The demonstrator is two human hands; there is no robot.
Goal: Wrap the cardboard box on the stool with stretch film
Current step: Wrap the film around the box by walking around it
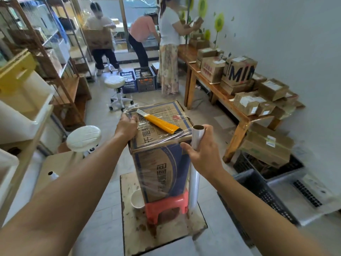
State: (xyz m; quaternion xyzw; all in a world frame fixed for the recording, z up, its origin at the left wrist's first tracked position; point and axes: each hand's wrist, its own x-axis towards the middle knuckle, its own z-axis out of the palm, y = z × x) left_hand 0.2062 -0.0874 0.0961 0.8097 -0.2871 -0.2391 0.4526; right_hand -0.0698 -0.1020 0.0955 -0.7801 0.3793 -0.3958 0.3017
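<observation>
The cardboard box (158,145) stands upright on a red plastic stool (166,205), which rests on a stained board (162,235). Stretch film covers the box top and near face. A yellow utility knife (160,122) lies diagonally on the box top. The left hand (126,125) presses flat against the top left edge of the box. The right hand (203,154) closes around an upright stretch film roll (195,174) at the box's near right corner. A white cup (137,199) sits beside the stool.
</observation>
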